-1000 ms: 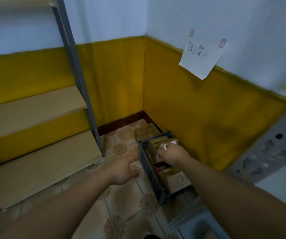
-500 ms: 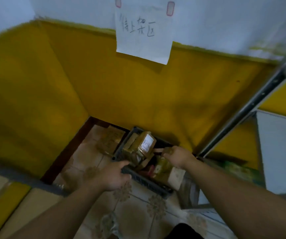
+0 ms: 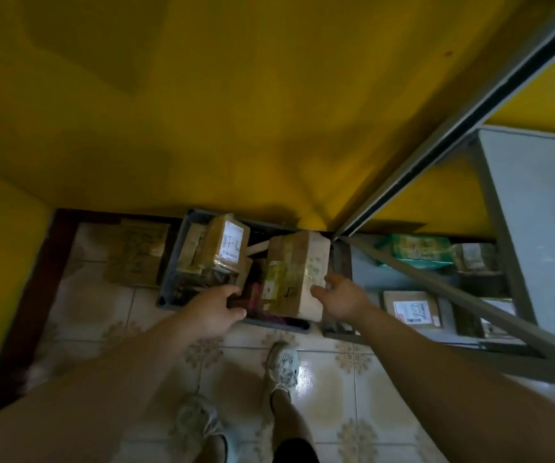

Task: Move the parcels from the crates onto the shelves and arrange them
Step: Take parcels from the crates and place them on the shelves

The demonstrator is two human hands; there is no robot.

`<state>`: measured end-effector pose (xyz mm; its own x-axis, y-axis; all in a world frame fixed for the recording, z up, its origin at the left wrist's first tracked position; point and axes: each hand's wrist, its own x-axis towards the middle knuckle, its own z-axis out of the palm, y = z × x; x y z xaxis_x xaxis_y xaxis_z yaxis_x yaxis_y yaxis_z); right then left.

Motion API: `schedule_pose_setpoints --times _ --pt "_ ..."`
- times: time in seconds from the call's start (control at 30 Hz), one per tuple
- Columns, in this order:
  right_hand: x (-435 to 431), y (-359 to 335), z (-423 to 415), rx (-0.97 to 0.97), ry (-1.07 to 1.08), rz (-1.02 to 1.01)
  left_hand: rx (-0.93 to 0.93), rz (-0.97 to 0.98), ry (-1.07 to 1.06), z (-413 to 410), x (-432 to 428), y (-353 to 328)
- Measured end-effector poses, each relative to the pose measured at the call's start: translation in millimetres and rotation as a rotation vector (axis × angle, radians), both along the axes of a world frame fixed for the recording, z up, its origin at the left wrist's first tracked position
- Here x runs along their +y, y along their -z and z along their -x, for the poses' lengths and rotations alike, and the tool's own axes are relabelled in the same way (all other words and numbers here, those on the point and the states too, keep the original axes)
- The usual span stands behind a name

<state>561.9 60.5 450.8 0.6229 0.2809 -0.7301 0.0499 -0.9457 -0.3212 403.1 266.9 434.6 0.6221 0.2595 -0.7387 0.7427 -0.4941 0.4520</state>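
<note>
A dark grey crate (image 3: 168, 289) stands on the tiled floor against the yellow wall. Several parcels fill it. One is a taped brown parcel with a white label (image 3: 224, 248), leaning at the left. Another is a larger brown box (image 3: 294, 272) at the right. My left hand (image 3: 210, 309) lies over the crate's near rim, fingers inside and thumb outside. My right hand (image 3: 341, 295) is spread, its fingertips against the right side of the larger box.
A flat cardboard parcel (image 3: 135, 253) lies on the floor left of the crate. A metal shelf unit (image 3: 436, 145) rises at the right. Its low shelf holds a green packet (image 3: 419, 250) and a labelled parcel (image 3: 409, 309). My white shoes (image 3: 282, 365) stand close in front.
The view has swung right and tipped down onto the crate. My right hand slid from the top of the parcels to the larger box's right side. My left hand stayed at the rim.
</note>
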Motion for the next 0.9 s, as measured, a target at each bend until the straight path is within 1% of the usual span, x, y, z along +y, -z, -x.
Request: schedule_pose_setpoints --times 0.17,0.27,0.4,0.5,0.6,0.7,0.83,0.9 --pt "18.2 96.0 -44.4 0.044 0.078 -0.025 0.003 0.017 -0.057 -42.3 3.4 105.0" --pt "26.1 162.9 -62.3 -0.024 0.072 -0.028 0.037 0.013 -0.062 -67.8 3.2 175.4" --pt "28.5 236.0 -78.1 -0.084 0.019 0.067 0.046 0.058 -0.029 -96.2 -6.4 259.7" --pt "21.0 275.5 -83.3 -0.074 0.097 0.095 0.020 0.061 0.003 -109.3 -12.5 308.9" --pt "12.7 297.0 -81.7 -0.020 0.230 -0.041 0.049 0.115 -0.008 -113.4 -17.3 340.7" --pt "10.5 299.1 -77.0 0.007 0.355 -0.159 0.069 0.184 -0.052 -110.1 -23.0 350.9" --pt "10.7 287.7 -77.6 -0.006 0.424 -0.168 0.055 0.217 -0.109 -107.1 -24.2 348.9" --pt "10.7 275.3 -78.7 -0.008 0.450 -0.175 0.040 0.280 -0.173 -108.1 -20.7 341.8"
